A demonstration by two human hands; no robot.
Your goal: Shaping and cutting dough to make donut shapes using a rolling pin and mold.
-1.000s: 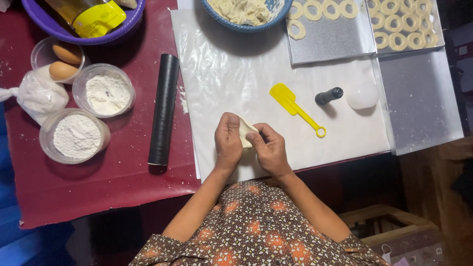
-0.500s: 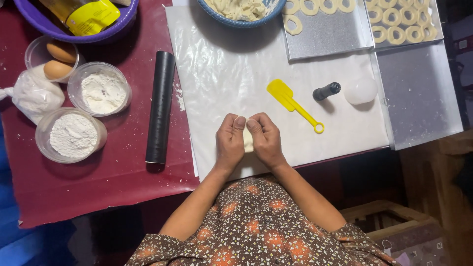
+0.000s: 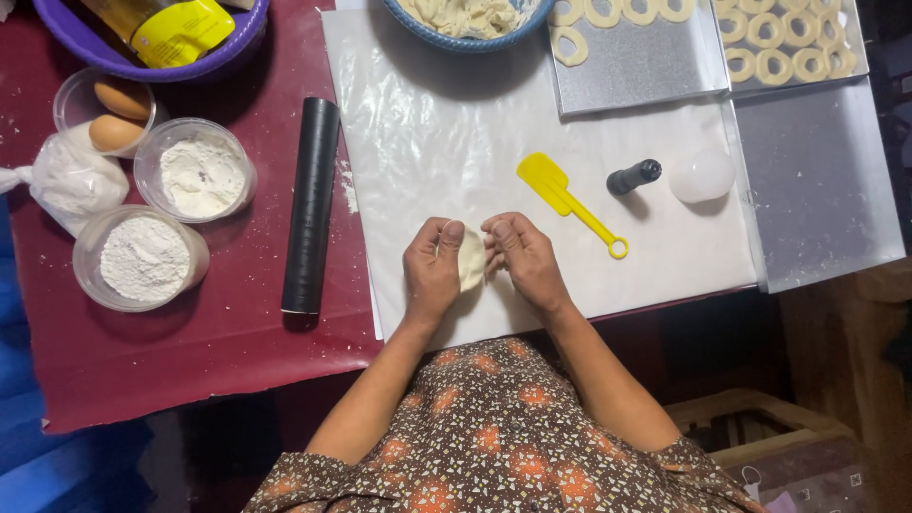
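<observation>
— What are your hands doing?
— My left hand (image 3: 432,269) and right hand (image 3: 524,258) have closed together, pinching the dough piece (image 3: 471,260) over the white sheet (image 3: 427,152).
— A second ago?
— It lay flatter; now it's shaping. Beyond: yellow spatula (image 3: 560,195), trays (image 3: 636,71).

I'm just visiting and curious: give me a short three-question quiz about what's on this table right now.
1. True or false: both hands hold the piece of dough.
2. Which lies right of the hands: A) black rolling pin B) yellow spatula?
3. Fill in: the clear tub at far left holds two ____.

Key: 1 true: left hand and right hand pinch it. 2 B. 3 eggs.
</observation>
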